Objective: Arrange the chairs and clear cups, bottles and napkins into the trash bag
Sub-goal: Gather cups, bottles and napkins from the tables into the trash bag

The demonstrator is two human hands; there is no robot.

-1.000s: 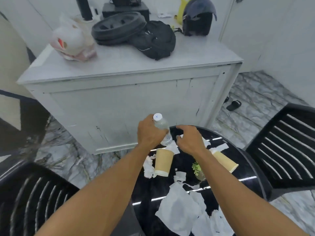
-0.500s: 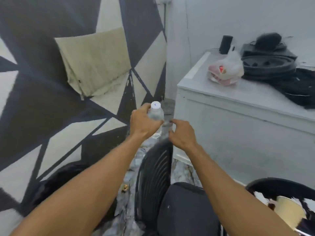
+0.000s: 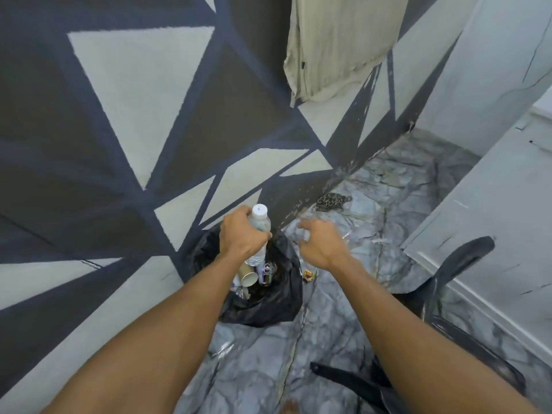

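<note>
My left hand (image 3: 241, 234) grips a clear plastic water bottle (image 3: 259, 223) with a white cap, held upright directly above the open mouth of a black trash bag (image 3: 277, 303) on the floor by the wall. Inside the bag lie a brown paper cup (image 3: 248, 276) and a can (image 3: 265, 271). My right hand (image 3: 321, 245) hovers beside the bag's right rim, fingers loosely curled and apart, holding nothing. A black chair (image 3: 442, 300) stands at the right, partly cut off.
A white cabinet (image 3: 493, 222) rises on the right. A small wrapper (image 3: 308, 275) lies on the marble floor next to the bag, and a chain (image 3: 330, 201) lies near the wall. A beige cloth (image 3: 334, 46) hangs on the patterned wall.
The view has swung left from the table to the wall and down onto the trash bag. My left hand carried the bottle along and now holds it over the bag.
</note>
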